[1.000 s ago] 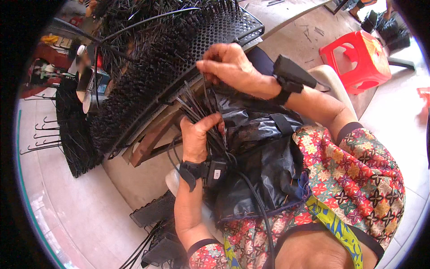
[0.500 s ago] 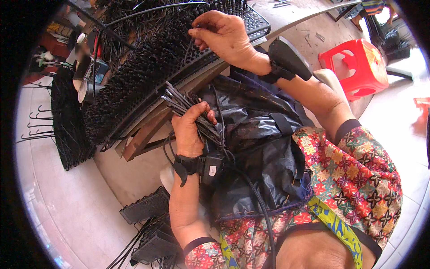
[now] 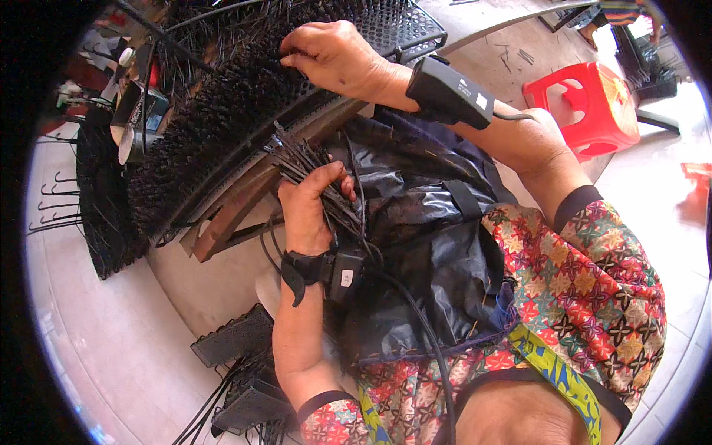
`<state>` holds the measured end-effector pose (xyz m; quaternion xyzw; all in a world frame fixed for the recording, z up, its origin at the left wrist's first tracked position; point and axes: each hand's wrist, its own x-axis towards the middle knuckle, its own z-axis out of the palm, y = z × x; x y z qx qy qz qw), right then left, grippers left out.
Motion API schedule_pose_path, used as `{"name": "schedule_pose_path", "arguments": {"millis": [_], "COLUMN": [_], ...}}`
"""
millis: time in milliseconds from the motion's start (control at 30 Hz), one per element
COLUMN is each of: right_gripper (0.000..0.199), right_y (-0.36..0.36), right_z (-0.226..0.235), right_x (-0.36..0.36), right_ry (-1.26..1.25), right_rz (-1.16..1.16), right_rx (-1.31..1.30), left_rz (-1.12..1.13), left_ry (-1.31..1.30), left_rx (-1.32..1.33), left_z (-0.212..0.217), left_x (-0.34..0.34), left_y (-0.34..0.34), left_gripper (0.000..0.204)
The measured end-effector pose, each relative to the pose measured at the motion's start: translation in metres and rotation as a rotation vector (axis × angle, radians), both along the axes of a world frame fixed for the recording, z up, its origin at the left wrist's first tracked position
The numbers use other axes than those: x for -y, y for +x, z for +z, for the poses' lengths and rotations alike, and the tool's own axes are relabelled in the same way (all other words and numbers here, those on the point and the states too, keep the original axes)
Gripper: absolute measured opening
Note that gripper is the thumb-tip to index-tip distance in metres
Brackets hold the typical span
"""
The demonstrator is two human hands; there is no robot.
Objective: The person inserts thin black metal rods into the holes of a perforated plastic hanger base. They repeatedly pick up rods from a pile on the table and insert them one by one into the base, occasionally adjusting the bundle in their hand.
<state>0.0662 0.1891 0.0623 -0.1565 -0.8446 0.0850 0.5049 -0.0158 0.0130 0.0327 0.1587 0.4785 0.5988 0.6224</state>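
My left hand (image 3: pixel 310 206) is closed around a bundle of thin dark strips (image 3: pixel 293 154) in front of my lap. Their loose ends fan out above my thumb. My right hand (image 3: pixel 330 58) reaches over a wide black perforated rack (image 3: pixel 408 31) and pinches among a dense mass of short black upright strands (image 3: pixel 215 122) that covers most of it. What lies between its fingertips is too small and dark to make out. A black plastic sheet (image 3: pixel 423 245) covers my lap.
A brown stand (image 3: pixel 222 226) supports the rack. At the left hangs a dark bundle with several hooked wires (image 3: pixel 59 200). Black mesh trays (image 3: pixel 237 337) lie on the floor at lower left. A red stool (image 3: pixel 586 107) stands at right; a cable (image 3: pixel 419 311) crosses my lap.
My right hand has moved left along the rack and its wrist has turned. My left hand still grips the bundle, nearly in the same place.
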Motion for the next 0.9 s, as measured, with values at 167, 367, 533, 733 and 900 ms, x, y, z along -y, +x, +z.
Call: {"name": "schedule_pose_path", "arguments": {"millis": [167, 367, 533, 733, 900], "right_gripper": [0.013, 0.013, 0.021, 0.029, 0.019], "right_y": [-0.006, -0.011, -0.01, 0.018, 0.031], "right_z": [0.008, 0.029, 0.038, 0.031, 0.026], "right_x": [0.006, -0.003, -0.007, 0.022, 0.037], "right_ry": [0.149, 0.107, 0.006, -0.696, -1.017], "right_rz": [-0.045, 0.06, 0.045, 0.324, 0.372], "right_rx": [0.454, 0.56, 0.653, 0.413, 0.383], "left_rz": [0.007, -0.083, -0.152, -0.182, -0.214], "left_ry": [-0.008, 0.08, 0.101, 0.111, 0.113], "left_rx": [0.011, 0.061, 0.105, 0.121, 0.072], "left_z": [0.001, 0.002, 0.003, 0.006, 0.007], "left_x": [0.0, 0.0, 0.001, 0.001, 0.003], "left_y": [0.002, 0.002, 0.001, 0.0, 0.004], "left_gripper": [0.011, 0.014, 0.018, 0.02, 0.021]}}
